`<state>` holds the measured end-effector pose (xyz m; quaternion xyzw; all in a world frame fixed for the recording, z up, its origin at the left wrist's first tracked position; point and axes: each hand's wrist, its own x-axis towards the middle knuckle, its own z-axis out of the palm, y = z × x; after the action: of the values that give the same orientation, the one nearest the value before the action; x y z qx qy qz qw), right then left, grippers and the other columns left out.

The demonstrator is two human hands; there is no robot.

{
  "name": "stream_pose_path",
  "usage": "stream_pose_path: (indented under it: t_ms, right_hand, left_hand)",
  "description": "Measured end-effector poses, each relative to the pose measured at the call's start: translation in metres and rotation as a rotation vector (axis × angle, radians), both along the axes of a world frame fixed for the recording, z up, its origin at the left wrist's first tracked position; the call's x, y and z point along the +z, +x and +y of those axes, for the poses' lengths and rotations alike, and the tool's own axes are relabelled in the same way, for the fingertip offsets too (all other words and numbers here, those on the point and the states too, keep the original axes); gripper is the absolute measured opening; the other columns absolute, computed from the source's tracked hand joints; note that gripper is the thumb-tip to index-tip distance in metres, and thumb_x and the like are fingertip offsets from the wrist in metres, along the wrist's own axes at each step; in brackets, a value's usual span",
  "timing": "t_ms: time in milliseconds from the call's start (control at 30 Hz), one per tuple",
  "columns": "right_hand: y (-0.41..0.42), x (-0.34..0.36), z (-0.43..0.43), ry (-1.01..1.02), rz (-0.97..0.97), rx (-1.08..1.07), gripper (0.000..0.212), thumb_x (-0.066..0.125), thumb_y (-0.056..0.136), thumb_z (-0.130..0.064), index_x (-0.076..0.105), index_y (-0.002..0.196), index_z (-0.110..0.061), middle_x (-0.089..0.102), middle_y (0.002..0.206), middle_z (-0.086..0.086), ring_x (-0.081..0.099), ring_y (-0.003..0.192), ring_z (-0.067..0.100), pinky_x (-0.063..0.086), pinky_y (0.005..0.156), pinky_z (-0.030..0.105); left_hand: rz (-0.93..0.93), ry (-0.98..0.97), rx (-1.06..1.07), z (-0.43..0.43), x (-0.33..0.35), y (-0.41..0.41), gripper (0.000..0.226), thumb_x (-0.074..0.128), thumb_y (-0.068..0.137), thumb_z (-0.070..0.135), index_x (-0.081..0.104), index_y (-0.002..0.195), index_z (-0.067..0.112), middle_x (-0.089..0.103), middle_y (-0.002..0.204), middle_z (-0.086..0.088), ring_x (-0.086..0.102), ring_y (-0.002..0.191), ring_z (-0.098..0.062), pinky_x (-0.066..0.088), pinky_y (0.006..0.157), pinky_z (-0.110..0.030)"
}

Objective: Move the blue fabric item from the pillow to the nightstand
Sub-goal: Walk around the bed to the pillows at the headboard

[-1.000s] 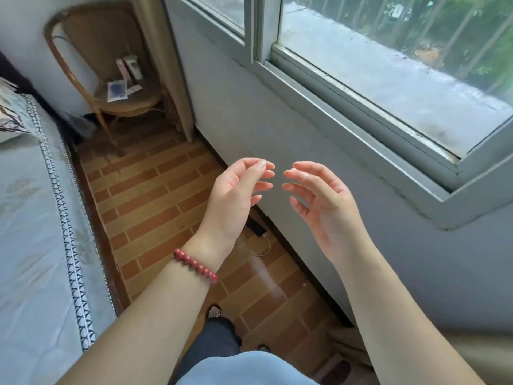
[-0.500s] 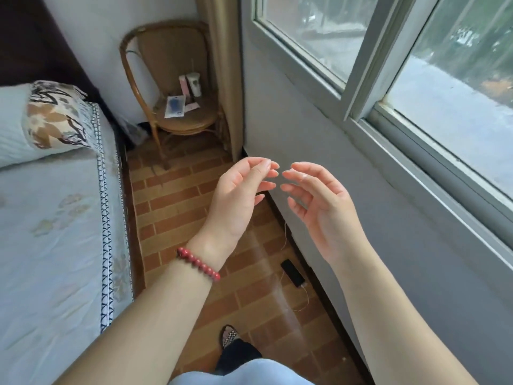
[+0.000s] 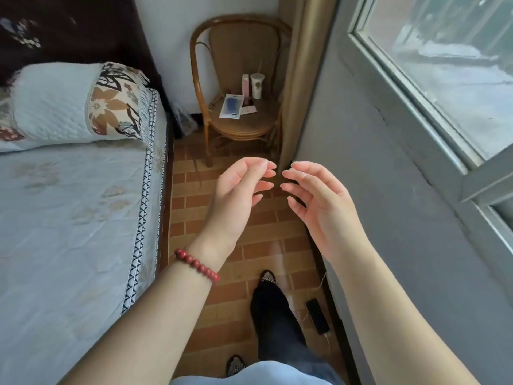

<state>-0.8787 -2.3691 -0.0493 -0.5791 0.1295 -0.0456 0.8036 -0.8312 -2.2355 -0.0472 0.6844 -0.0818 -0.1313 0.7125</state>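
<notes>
Head view shows our left hand (image 3: 236,195) and right hand (image 3: 319,198) raised empty over the floor, fingers loosely curled and holding nothing, because we judge the grab not yet begun: the blue fabric (image 3: 52,104) lies draped over the pillow (image 3: 116,104) on the bed (image 3: 69,232).

I see home bedroom: bed (image 3: 69,218) with pale quilted cover, pillow (image 3: 55,104) at dark headboard (image 3: 69,29), rattan chair (image 3: 241,87) in corner, brick-pattern floor (image 3: 230,245), curtain (image 3: 302,79) beside window (image 3: 444,65).
</notes>
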Motion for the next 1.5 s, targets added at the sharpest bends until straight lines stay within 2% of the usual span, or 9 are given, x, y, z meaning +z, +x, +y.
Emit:
stream_pose_path:
  t_ms: [267,700,900,1200,1367,1500]
  right_hand:
    - [0.176,0.018,-0.039,-0.013,-0.051,0.102,0.012,0.063,0.081,-0.025,0.071,0.087,-0.031,0.073,0.095,-0.006,0.066,0.089,0.009,0.048,0.079,0.027]
    - [0.354,0.011,-0.039,0.0,-0.022,0.279,0.012,0.058,0.09,-0.018,0.069,0.093,-0.022,0.073,0.091,-0.005,0.067,0.084,0.008,0.049,0.072,0.022]
    - [0.447,0.006,-0.023,-0.029,-0.043,0.305,0.012,0.059,0.09,-0.02,0.071,0.092,-0.023,0.073,0.092,-0.003,0.067,0.083,0.008,0.051,0.071,0.019]
    - [0.612,0.026,0.04,-0.076,-0.051,0.368,0.013,0.06,0.081,-0.028,0.073,0.083,-0.031,0.073,0.091,-0.006,0.067,0.083,0.007,0.048,0.075,0.024]
    - [0.663,0.028,0.075,-0.043,-0.056,0.432,0.013,0.059,0.082,-0.025,0.071,0.087,-0.027,0.072,0.093,-0.003,0.067,0.086,0.008,0.049,0.074,0.021]
    - [0.7,0.029,0.1,-0.04,-0.059,0.491,0.018,0.057,0.088,-0.022,0.071,0.083,-0.031,0.071,0.092,-0.006,0.065,0.084,0.008,0.047,0.077,0.024]
  left_hand:
    - [-0.038,0.018,0.114,-0.036,0.017,0.158,0.02,0.049,0.081,0.045,0.067,0.074,0.043,0.07,0.085,0.019,0.066,0.087,-0.003,0.044,0.08,-0.027]
    - [-0.004,-0.008,0.306,-0.036,0.013,0.31,0.02,0.049,0.081,0.039,0.068,0.073,0.036,0.07,0.083,0.016,0.065,0.085,-0.006,0.044,0.081,-0.028]
    - [0.006,-0.04,0.322,-0.022,0.006,0.401,0.021,0.049,0.08,0.041,0.068,0.072,0.037,0.07,0.082,0.017,0.065,0.085,-0.004,0.044,0.079,-0.027]
    - [-0.027,-0.082,0.407,0.038,0.023,0.557,0.022,0.049,0.087,0.035,0.067,0.076,0.031,0.07,0.08,0.016,0.066,0.084,-0.006,0.048,0.083,-0.028]
    - [-0.036,-0.085,0.477,0.067,0.025,0.607,0.021,0.049,0.081,0.041,0.068,0.075,0.034,0.071,0.081,0.018,0.067,0.085,-0.003,0.047,0.077,-0.025]
    - [-0.012,-0.092,0.557,0.096,0.021,0.638,0.02,0.05,0.083,0.039,0.069,0.075,0.037,0.071,0.082,0.017,0.067,0.082,-0.003,0.046,0.074,-0.023]
